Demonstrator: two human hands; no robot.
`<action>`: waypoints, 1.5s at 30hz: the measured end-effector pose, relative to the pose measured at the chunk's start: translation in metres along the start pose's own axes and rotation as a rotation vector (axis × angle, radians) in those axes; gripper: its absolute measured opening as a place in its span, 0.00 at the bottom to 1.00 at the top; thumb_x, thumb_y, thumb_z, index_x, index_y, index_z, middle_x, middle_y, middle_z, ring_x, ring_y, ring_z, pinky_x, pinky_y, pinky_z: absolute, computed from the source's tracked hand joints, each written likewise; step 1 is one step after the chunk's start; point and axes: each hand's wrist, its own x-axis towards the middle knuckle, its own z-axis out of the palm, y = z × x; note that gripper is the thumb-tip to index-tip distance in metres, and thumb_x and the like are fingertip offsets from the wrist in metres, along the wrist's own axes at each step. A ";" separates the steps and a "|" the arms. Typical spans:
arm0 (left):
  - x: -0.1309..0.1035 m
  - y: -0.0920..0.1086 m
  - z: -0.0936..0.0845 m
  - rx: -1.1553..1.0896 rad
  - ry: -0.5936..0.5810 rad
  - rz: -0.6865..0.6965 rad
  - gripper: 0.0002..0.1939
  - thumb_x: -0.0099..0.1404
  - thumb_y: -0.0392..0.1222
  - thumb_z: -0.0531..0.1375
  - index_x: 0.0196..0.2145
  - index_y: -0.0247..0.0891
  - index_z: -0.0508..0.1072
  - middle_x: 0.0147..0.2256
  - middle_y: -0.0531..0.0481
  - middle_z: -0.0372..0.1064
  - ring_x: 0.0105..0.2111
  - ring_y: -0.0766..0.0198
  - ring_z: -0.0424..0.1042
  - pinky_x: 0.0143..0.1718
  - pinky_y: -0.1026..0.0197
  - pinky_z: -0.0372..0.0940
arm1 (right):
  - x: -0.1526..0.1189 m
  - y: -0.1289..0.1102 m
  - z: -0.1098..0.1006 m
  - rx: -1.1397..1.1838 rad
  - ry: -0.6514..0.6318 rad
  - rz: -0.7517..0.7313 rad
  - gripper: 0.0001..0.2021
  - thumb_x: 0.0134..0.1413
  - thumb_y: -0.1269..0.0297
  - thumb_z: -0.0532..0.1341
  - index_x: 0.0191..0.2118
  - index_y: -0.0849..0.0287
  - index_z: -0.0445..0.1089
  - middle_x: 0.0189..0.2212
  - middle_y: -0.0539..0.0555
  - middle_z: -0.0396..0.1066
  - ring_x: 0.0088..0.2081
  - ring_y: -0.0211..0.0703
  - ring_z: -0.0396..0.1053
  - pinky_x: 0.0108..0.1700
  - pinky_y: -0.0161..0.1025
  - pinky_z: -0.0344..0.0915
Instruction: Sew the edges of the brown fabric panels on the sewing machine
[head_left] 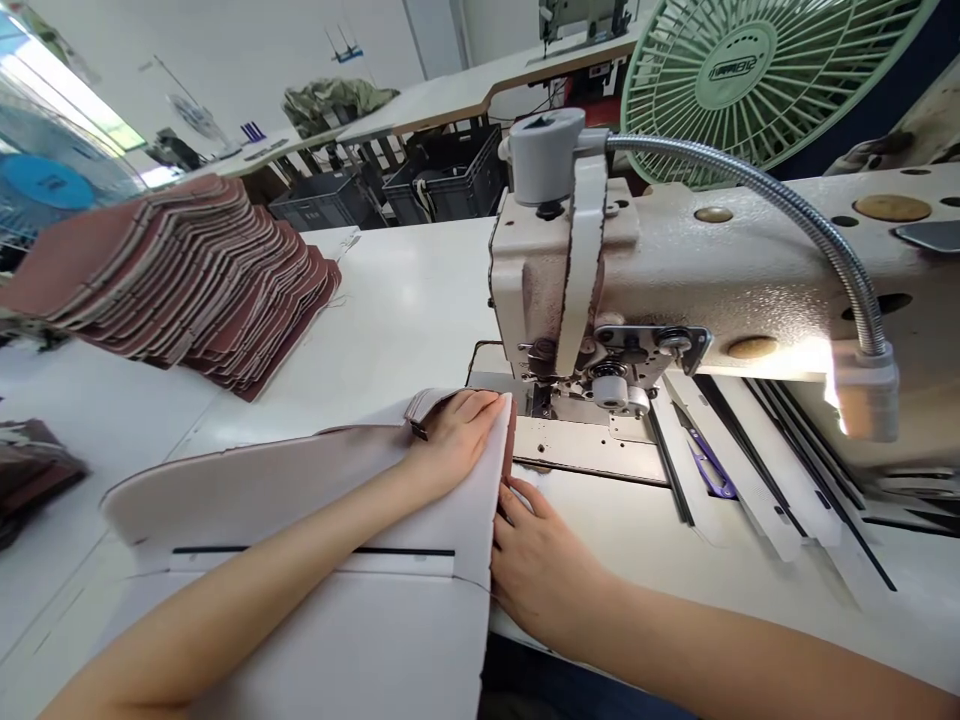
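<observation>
A large pale panel (360,620) with a reddish-brown edge lies on the white table, its far corner just left of the sewing machine's needle area (541,400). Across the panel's top near that corner rests my left hand (454,445), fingers together, pressing on a folded part. My right hand (536,560) is at the panel's right edge, with its fingers curled and the edge between thumb and fingers. A black strip (405,551) on a clear band runs across the panel, partly hidden under my left forearm.
Stacked reddish-brown pieces (217,280) stand at the back left. Purple scissors (709,465) and long black and white strips (757,480) lie under the machine arm (675,270). Behind are a green fan (739,70) and grey crates (457,180).
</observation>
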 end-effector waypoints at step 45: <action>0.032 0.019 0.016 0.018 -0.057 0.118 0.24 0.63 0.27 0.49 0.56 0.36 0.65 0.49 0.44 0.68 0.52 0.55 0.64 0.56 0.51 0.63 | -0.016 0.006 -0.021 -0.072 -0.188 0.088 0.18 0.55 0.65 0.60 0.51 0.64 0.72 0.44 0.64 0.73 0.52 0.61 0.63 0.57 0.57 0.54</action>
